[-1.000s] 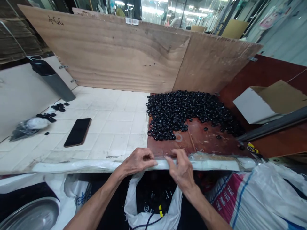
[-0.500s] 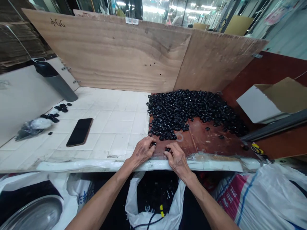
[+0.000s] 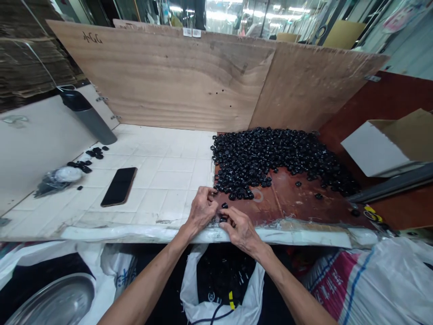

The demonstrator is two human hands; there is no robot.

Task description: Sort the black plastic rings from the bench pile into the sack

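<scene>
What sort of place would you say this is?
Probably a small factory or workshop: there is a big pile of small black glossy parts on the bench, an open white woven sack below it, and strip lights beyond.

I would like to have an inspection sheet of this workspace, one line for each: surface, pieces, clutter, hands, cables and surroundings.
Surface: white top, smudged near the front; red-brown panel, scuffed.
Pieces: pile of small black pieces toward the panel's rear; a few strays.
Clutter: phone, plastic bag, bottle, open box.
Left hand: fingertips near the pile; grip unclear.
Right hand: black piece between thumb and fingers.
Cables: dark cord at the white bag below the edge.
Surroundings: plywood board behind; printed sack at right.
</scene>
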